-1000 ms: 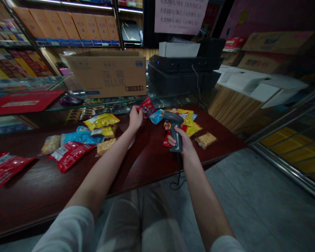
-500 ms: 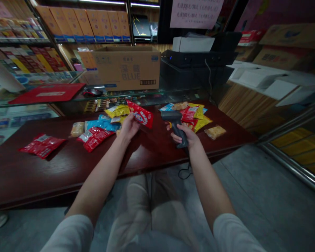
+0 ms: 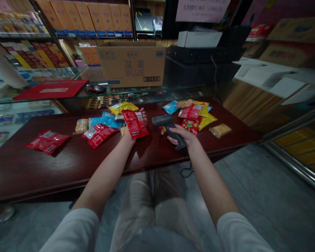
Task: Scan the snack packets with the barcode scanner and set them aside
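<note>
In my left hand (image 3: 144,117) is a red snack bag (image 3: 135,125), its printed back with a white label facing up; the bag covers most of the fingers. My right hand (image 3: 182,135) grips a dark barcode scanner (image 3: 168,126) by its handle, a finger near the yellow trigger. The scanner's head points left toward the bag, with a gap between them. Left of the bag lie another red bag (image 3: 99,135), blue packets (image 3: 106,121) and a yellow bag (image 3: 123,107). Behind the scanner is a pile with a red packet (image 3: 191,112) and a yellow packet (image 3: 207,121).
A single red bag (image 3: 47,140) rests at the left of the dark wooden desk (image 3: 76,164). A wrapped biscuit (image 3: 219,130) lies at the right. Behind stand a cardboard box (image 3: 133,66), a mouse (image 3: 96,89) and a red folder (image 3: 52,89) on a glass shelf.
My left hand has turned the red bag over, so its labelled back now shows. The scanner has swung slightly left toward it. The whole view has shifted a little.
</note>
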A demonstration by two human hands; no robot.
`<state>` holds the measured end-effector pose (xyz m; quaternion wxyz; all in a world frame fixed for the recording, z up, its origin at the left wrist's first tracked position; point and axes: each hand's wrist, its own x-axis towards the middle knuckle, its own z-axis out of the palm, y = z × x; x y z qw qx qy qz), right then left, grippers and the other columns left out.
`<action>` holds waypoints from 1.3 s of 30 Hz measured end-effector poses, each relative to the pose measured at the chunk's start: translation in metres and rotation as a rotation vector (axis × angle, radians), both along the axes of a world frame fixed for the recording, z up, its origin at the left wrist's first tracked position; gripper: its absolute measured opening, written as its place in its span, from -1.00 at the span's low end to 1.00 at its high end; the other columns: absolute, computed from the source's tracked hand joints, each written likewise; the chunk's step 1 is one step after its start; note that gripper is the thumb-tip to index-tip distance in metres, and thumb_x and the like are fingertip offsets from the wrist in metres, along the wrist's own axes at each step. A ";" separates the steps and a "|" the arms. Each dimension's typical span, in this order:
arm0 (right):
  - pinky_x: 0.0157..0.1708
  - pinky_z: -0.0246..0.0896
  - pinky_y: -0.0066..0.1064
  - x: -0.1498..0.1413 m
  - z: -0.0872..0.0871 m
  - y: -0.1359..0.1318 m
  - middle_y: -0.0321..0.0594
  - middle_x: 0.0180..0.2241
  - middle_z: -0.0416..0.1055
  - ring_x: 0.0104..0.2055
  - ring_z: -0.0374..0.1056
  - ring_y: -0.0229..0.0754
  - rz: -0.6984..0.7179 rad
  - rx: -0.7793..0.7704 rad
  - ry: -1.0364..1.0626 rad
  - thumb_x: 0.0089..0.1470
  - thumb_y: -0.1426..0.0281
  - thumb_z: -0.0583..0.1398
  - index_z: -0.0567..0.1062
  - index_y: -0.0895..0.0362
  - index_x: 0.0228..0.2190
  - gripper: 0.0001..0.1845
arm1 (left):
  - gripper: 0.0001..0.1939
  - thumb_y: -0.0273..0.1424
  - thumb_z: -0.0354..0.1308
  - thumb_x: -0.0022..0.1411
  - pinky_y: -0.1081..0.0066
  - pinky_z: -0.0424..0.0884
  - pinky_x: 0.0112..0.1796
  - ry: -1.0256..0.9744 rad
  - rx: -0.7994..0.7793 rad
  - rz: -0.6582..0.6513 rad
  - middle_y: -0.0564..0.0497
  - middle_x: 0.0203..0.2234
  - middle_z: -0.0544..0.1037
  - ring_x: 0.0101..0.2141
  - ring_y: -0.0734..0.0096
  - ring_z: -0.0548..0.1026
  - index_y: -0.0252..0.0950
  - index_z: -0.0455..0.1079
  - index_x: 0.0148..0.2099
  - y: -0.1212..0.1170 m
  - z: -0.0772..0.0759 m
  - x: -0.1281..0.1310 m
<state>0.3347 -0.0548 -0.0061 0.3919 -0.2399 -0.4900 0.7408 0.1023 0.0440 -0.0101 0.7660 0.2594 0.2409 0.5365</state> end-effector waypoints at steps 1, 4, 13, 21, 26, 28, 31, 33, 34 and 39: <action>-0.76 -0.02 -0.55 0.000 0.000 0.001 -0.02 -0.09 0.55 -0.68 0.16 -0.47 -0.028 0.002 0.007 0.07 0.20 0.33 0.38 0.17 -0.11 -0.56 | -0.59 -0.28 0.01 0.32 0.33 0.53 -0.22 0.011 0.013 0.008 -0.07 -0.22 0.57 -0.28 0.37 0.55 -0.17 0.39 0.17 -0.003 0.000 0.001; -0.76 -0.03 -0.55 0.000 -0.001 0.003 -0.05 -0.10 0.56 -0.69 0.15 -0.48 -0.090 0.006 0.029 0.08 0.21 0.32 0.38 0.17 -0.12 -0.58 | -0.54 -0.22 -0.01 0.28 0.18 0.49 0.02 0.057 0.092 0.056 -0.12 -0.11 0.58 -0.01 0.20 0.55 -0.21 0.41 0.17 -0.014 0.001 0.003; -0.77 -0.05 -0.58 -0.002 0.002 -0.002 -0.14 -0.14 0.52 -0.68 0.13 -0.51 -0.062 0.007 0.019 0.05 0.20 0.36 0.39 0.16 -0.11 -0.54 | -0.50 -0.17 -0.10 0.31 0.07 0.37 0.15 0.209 0.105 -0.014 -0.12 0.13 0.50 0.24 0.13 0.38 -0.12 0.37 0.21 -0.013 0.002 0.008; -0.74 -0.03 -0.57 -0.002 0.001 -0.001 -0.34 -0.27 0.41 -0.66 0.13 -0.51 -0.070 -0.048 0.043 -0.03 0.23 0.43 0.39 0.14 -0.09 -0.47 | -0.52 -0.20 -0.11 0.33 -0.05 0.42 0.07 0.131 0.015 0.012 -0.08 0.09 0.54 0.17 0.06 0.45 -0.04 0.33 0.24 -0.031 0.026 0.010; -0.76 -0.05 -0.58 -0.001 0.001 -0.002 -0.24 -0.20 0.48 -0.67 0.11 -0.50 -0.078 -0.014 0.050 0.03 0.20 0.38 0.37 0.12 -0.11 -0.53 | -0.59 -0.22 -0.07 0.34 0.25 0.52 -0.22 0.154 -0.010 0.002 -0.07 -0.26 0.59 -0.28 0.29 0.59 -0.18 0.43 0.12 -0.019 0.024 0.002; -0.76 -0.05 -0.57 0.001 0.001 -0.002 -0.14 -0.10 0.51 -0.67 0.08 -0.50 -0.097 0.011 0.045 0.08 0.20 0.34 0.37 0.11 -0.11 -0.58 | -0.63 -0.18 -0.01 0.33 0.36 0.50 -0.32 0.257 0.051 0.061 -0.03 -0.36 0.55 -0.42 0.39 0.52 -0.23 0.46 0.03 -0.011 0.025 -0.006; -0.76 -0.06 -0.58 0.004 0.000 0.001 -0.10 -0.01 0.51 -0.67 0.02 -0.51 -0.159 0.034 0.065 0.14 0.21 0.28 0.38 0.09 -0.08 -0.63 | -0.69 -0.19 0.11 0.30 0.39 0.49 -0.15 0.490 0.326 0.419 -0.01 -0.25 0.53 -0.26 0.40 0.53 -0.23 0.44 -0.01 -0.005 0.034 -0.020; -0.76 -0.07 -0.59 0.006 -0.001 0.003 -0.14 -0.02 0.52 -0.68 -0.02 -0.52 -0.197 0.029 0.095 0.14 0.19 0.27 0.39 0.09 -0.11 -0.65 | -0.68 -0.22 0.16 0.28 0.35 0.41 0.05 0.705 0.551 0.714 -0.03 -0.07 0.51 -0.04 0.34 0.49 -0.21 0.38 0.04 -0.007 0.042 -0.030; -0.76 -0.08 -0.59 0.006 -0.001 0.003 -0.16 -0.03 0.53 -0.68 -0.04 -0.52 -0.213 0.021 0.108 0.12 0.18 0.27 0.40 0.09 -0.12 -0.65 | -0.64 -0.23 0.16 0.29 0.30 0.35 0.13 0.824 0.632 0.817 -0.05 0.00 0.48 0.05 0.30 0.45 -0.21 0.35 0.08 -0.009 0.047 -0.035; -0.76 -0.08 -0.58 0.007 0.002 0.004 -0.17 -0.05 0.55 -0.69 -0.08 -0.51 -0.298 -0.034 0.113 0.09 0.20 0.28 0.42 0.09 -0.12 -0.64 | -0.62 -0.30 0.06 0.36 0.17 0.30 0.19 1.232 0.679 1.021 -0.17 0.07 0.45 0.11 0.18 0.43 -0.27 0.26 0.17 -0.017 0.058 -0.054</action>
